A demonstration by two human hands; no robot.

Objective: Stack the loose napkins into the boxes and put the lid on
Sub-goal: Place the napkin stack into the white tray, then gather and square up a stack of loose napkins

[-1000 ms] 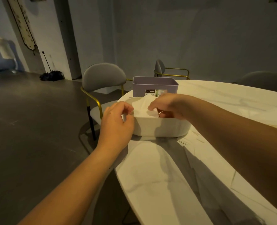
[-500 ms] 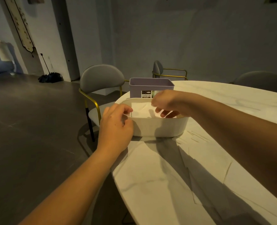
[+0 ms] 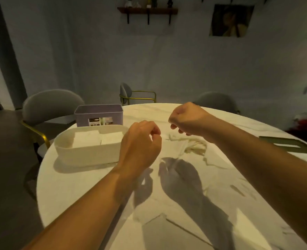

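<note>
Head view: we are looking down across a pale table, with both bare forearms reaching in from the bottom of the frame. Our left hand is hovering at centre frame, just right of the white box, with its back facing us. Its fingers are curling loosely inward, the thumb tip meeting the forefinger, and nothing is showing between them. Our right hand is hanging a little higher and to the right, above the crumpled napkins. Its fingers are curling loosely downward, clear of the pile, and we are seeing nothing in them.

The white box is sitting left of centre near the table's left edge, open-topped, with two folded stacks lying side by side inside it. A purple box is standing just behind it, also open-topped; we cannot tell what it is holding. The crumpled napkins are lying on the table right of centre, apart from both boxes. Flat napkins are lying along the bottom of the frame.

A green piece, shaped like a frame, is lying at the right edge; we cannot tell whether it is a lid. Grey chairs are standing at the far side. A shelf and a picture are hanging on the wall at the top.
</note>
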